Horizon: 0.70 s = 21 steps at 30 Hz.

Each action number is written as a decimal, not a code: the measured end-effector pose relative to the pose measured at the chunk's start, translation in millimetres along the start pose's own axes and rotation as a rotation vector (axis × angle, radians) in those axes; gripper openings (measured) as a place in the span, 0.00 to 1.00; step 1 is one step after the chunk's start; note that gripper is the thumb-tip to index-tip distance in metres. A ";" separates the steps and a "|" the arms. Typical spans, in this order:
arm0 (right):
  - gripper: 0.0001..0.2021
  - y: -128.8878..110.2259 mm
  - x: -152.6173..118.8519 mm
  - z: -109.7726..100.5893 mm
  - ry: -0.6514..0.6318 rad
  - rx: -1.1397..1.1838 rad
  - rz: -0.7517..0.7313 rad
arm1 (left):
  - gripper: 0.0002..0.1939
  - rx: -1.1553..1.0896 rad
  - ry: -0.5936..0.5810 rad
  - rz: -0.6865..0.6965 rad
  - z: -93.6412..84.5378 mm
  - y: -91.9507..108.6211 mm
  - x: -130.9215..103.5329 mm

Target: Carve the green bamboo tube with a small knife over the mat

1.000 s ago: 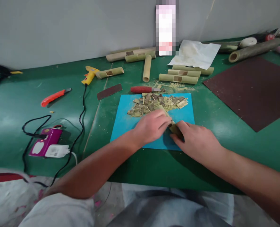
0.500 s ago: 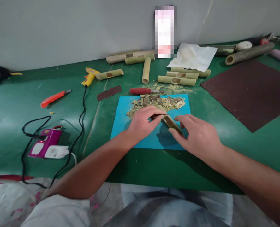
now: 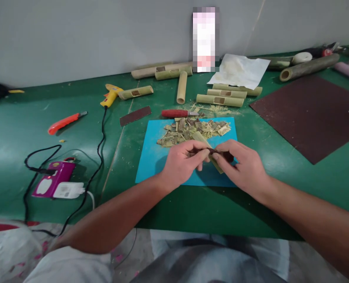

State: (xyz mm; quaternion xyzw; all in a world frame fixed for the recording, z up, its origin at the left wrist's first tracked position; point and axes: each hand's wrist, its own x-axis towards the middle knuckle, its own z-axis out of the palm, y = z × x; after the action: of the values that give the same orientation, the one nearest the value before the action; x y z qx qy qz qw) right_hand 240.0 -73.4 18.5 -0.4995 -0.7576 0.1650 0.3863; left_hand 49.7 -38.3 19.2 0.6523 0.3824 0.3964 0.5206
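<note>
"Brown thin strip (image 3: 212, 150) — where is it?"
"My left hand (image 3: 180, 162) and right hand (image 3: 242, 165) pinch it, fingertips closed — above the pale-green bamboo tube (image 3: 202, 138), over the flat blue sheet (image 3: 150, 165)."

A small workshop is shown, it seems, by the red knife (image 3: 175, 113), yellow glue gun (image 3: 111, 94) and bamboo scraps (image 3: 192, 131).

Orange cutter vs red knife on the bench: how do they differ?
Colour: the cutter is bright orange-red; the knife has a darker red handle.
Pose: the cutter lies slanted, blade end farther from the viewer; the knife lies nearly level across the view.
Place: the cutter is off to the left; the knife is just beyond the blue sheet.
Shared: both blades point right.
</note>
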 end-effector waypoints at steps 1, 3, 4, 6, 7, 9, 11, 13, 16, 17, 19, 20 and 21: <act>0.07 -0.1 0.1 -0.1 0.007 -0.001 -0.006 | 0.04 -0.002 0.000 0.013 0.9 0.4 -0.9; 0.08 -0.2 0.3 -0.6 0.019 0.001 -0.011 | 0.04 0.016 0.004 0.040 1.8 0.5 -2.5; 0.08 -0.3 0.3 -0.9 0.020 0.003 -0.008 | 0.04 0.038 0.007 0.057 2.0 0.3 -3.2; 0.08 -0.5 0.2 -1.3 0.019 0.012 0.008 | 0.04 0.108 0.026 0.096 1.8 -0.2 -4.0; 0.08 -0.5 0.1 -1.4 0.020 0.022 0.017 | 0.04 0.146 0.039 0.121 1.7 -0.4 -4.2; 0.07 -0.4 0.0 -1.3 0.025 0.048 0.034 | 0.03 0.214 0.058 0.184 1.3 -0.7 -4.1; 0.06 -0.1 0.1 -1.0 0.039 0.076 0.041 | 0.03 0.263 0.065 0.253 0.7 -0.7 -3.8; 0.05 0.3 0.4 -1.0 0.051 0.104 0.030 | 0.03 0.299 0.065 0.306 -0.2 -0.7 -3.7; 0.03 0.3 1.0 -1.3 0.057 0.151 -0.016 | 0.03 0.338 0.067 0.362 -1.7 -1.5 -3.6; 0.03 0.2 1.2 -1.5 0.058 0.163 -0.035 | 0.05 0.348 0.065 0.382 -2.1 -2.0 -3.6; 0.02 -0.2 1.4 -1.9 0.061 0.181 -0.060 | 0.06 0.373 0.061 0.419 -2.7 -2.9 -3.4; 0.02 -0.4 1.4 -2.1 0.061 0.187 -0.063 | 0.06 0.386 0.059 0.436 -2.9 -3.2 -3.2; 0.02 -0.7 1.3 -2.3 0.060 0.194 -0.058 | 0.06 0.396 0.058 0.455 -3.1 -3.4 -3.0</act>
State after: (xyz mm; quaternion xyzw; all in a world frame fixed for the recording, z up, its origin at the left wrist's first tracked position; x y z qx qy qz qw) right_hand 241.1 -72.9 21.0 -0.4424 -0.7404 0.2112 0.4599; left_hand 45.5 -39.3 15.9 0.7985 0.3107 0.4392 0.2701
